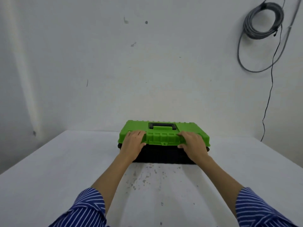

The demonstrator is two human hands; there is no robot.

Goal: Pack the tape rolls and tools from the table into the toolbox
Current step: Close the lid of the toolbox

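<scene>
In the single head view, a toolbox (163, 141) with a bright green lid (164, 128) and a black body (161, 155) is seen a little below the centre of the frame, standing on a white table (65, 169) against a pale wall. The lid is down over the body, with a black carrying handle (162, 125) lying flat in a recess on top. Two bare forearms in rolled blue striped sleeves (86, 208) reach up from the bottom of the frame. The left hand (133, 145) is laid over the lid's near left edge, fingers stretched flat on top and the thumb tucked under the rim; the right hand (193, 144) mirrors it on the near right edge, fingers spread on top, thumb beneath the rim. Neither hand is curled round anything. No tape rolls or tools are seen on the table, only grey specks and scuffs (144, 177) in the lower middle. The step in hand is judged to be either the closing of the packed box or the opening of it; which one cannot be told from this view. If closing, a firm downward press and the fastening of the front latch (164, 143) would be called for; if opening, the rim would be lifted by both thumbs together. The contents are hidden by the shut lid. A coiled grey cable (262, 20) hangs at the upper right of the frame.
</scene>
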